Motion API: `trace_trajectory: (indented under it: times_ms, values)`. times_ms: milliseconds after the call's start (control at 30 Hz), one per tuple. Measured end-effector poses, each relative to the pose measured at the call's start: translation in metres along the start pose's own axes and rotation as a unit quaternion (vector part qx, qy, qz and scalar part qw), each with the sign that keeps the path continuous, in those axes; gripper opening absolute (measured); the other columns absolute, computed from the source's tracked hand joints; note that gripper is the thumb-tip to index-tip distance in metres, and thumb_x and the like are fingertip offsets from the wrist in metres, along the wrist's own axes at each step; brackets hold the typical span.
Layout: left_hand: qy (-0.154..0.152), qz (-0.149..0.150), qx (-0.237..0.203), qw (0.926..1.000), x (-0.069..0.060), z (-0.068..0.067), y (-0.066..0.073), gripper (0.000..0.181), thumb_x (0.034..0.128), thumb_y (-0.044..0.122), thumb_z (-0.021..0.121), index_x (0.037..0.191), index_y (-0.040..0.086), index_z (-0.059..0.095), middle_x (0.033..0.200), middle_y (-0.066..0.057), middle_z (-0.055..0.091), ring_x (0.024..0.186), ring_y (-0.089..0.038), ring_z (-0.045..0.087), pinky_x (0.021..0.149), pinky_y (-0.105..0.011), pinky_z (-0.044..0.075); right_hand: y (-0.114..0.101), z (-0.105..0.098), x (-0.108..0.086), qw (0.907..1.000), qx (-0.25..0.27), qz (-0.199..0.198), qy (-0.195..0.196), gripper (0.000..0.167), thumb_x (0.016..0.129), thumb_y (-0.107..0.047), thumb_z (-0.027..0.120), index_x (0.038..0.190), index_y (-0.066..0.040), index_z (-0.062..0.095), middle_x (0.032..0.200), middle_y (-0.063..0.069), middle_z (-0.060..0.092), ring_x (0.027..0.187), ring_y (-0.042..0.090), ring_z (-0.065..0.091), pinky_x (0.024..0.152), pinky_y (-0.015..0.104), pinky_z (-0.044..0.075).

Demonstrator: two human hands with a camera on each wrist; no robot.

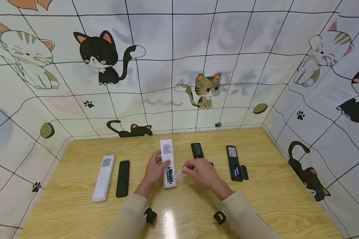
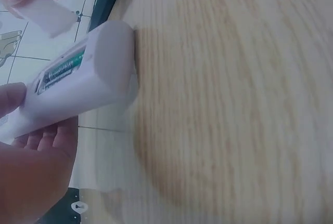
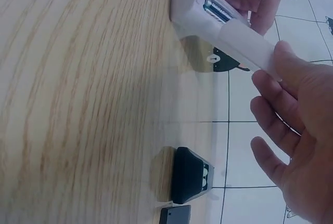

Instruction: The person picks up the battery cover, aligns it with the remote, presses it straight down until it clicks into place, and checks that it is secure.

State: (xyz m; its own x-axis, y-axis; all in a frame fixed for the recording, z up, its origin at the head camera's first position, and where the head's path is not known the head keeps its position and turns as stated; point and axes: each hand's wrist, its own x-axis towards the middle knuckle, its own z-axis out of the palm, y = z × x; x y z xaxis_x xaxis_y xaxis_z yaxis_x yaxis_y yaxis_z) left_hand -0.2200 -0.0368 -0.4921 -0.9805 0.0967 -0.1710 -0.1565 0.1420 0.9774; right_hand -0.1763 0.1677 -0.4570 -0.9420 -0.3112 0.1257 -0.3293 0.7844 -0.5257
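Observation:
My left hand grips a white remote control, its back turned up, fingers underneath and thumb on top. The battery compartment is uncovered, and green-and-black batteries lie inside it. Just right of the remote, my right hand pinches a white battery cover between thumb and fingers. In the head view this cover is apart from the compartment, at its right side. The right wrist view shows the other right-hand fingers loosely bent, holding nothing.
To the left lie a second white remote and a black remote. A black remote is partly hidden behind my right hand. Farther right, another black remote shows blue batteries, with its black cover beside it.

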Motion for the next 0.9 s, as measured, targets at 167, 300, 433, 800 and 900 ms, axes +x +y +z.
trace_trajectory:
  times_ms: [167, 300, 433, 800, 900]
  values:
    - [-0.01, 0.003, -0.028, 0.9996, -0.001, -0.001, -0.002, 0.055, 0.0928, 0.011, 0.065, 0.143, 0.01, 0.042, 0.124, -0.021, 0.063, 0.098, -0.021, 0.067, 0.081, -0.031, 0.054, -0.002, 0.0, -0.001, 0.9994, 0.001, -0.033, 0.01, 0.018, 0.09, -0.03, 0.069, 0.102, -0.018, 0.076, 0.089, -0.011, 0.072, 0.077, 0.0, 0.058, 0.072, 0.021, 0.051]
    - [-0.022, 0.006, -0.04, 0.9989, -0.003, 0.0, -0.003, 0.055, 0.0934, 0.013, 0.065, 0.144, 0.013, 0.041, 0.125, -0.02, 0.063, 0.1, -0.021, 0.067, 0.082, -0.029, 0.053, -0.005, 0.001, 0.0, 0.9969, 0.008, -0.078, 0.006, 0.021, 0.089, -0.026, 0.07, 0.106, -0.015, 0.076, 0.091, -0.008, 0.074, 0.077, 0.0, 0.059, 0.07, 0.02, 0.051]
    - [-0.04, 0.017, -0.047, 0.998, -0.005, 0.001, -0.003, 0.055, 0.0942, 0.014, 0.064, 0.144, 0.015, 0.041, 0.127, -0.02, 0.062, 0.103, -0.022, 0.067, 0.083, -0.03, 0.052, -0.006, 0.006, 0.0, 0.9911, -0.003, -0.132, 0.021, 0.021, 0.088, -0.024, 0.072, 0.107, -0.016, 0.076, 0.09, -0.008, 0.075, 0.076, -0.001, 0.06, 0.071, 0.021, 0.05]
    - [-0.061, 0.024, -0.074, 0.9951, -0.01, 0.005, 0.001, 0.053, 0.0941, 0.012, 0.064, 0.143, 0.017, 0.043, 0.126, -0.02, 0.063, 0.103, -0.023, 0.067, 0.081, -0.029, 0.052, -0.015, 0.014, 0.001, 0.9767, -0.066, -0.186, 0.083, 0.02, 0.085, -0.027, 0.074, 0.104, -0.022, 0.076, 0.094, -0.012, 0.075, 0.083, 0.003, 0.065, 0.087, 0.033, 0.047]
    - [-0.058, 0.024, -0.077, 0.995, -0.009, 0.006, 0.002, 0.052, 0.0941, 0.012, 0.064, 0.142, 0.017, 0.044, 0.125, -0.02, 0.064, 0.102, -0.022, 0.068, 0.081, -0.029, 0.052, -0.015, 0.017, 0.002, 0.9729, -0.086, -0.194, 0.092, 0.018, 0.084, -0.028, 0.075, 0.101, -0.022, 0.076, 0.092, -0.013, 0.074, 0.082, 0.003, 0.064, 0.087, 0.032, 0.046]
